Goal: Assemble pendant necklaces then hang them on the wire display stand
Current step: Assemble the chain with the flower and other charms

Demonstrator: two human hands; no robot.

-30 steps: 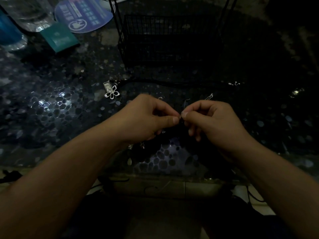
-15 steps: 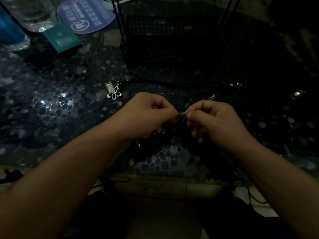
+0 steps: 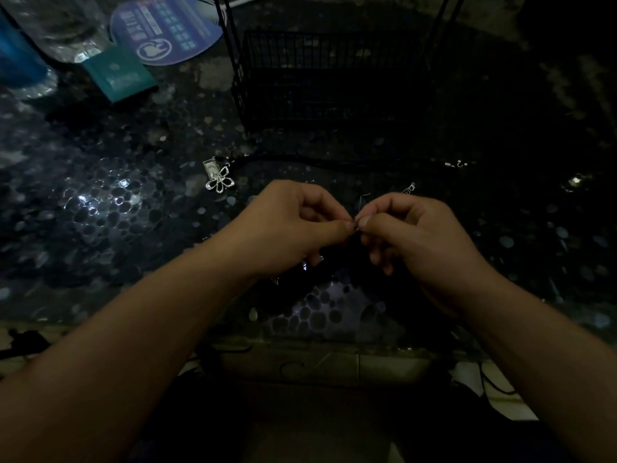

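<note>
My left hand and my right hand meet fingertip to fingertip above the dark pebble-patterned table. Both pinch a tiny silver clasp on a dark cord that is hard to see. A thin silver hook rises just above my right thumb. A silver flower pendant lies on the table to the left, joined to a black cord that runs right to a silver clasp. The black wire display stand stands behind, its basket base facing me.
A teal box, a blue round card, a clear bottle and a blue container sit at the back left. A small chain end lies by my right hand. The table's front edge runs below my wrists.
Both hands have stayed together at the same spot, with only small shifts of the fingertips on the clasp. The view has drifted slightly.
</note>
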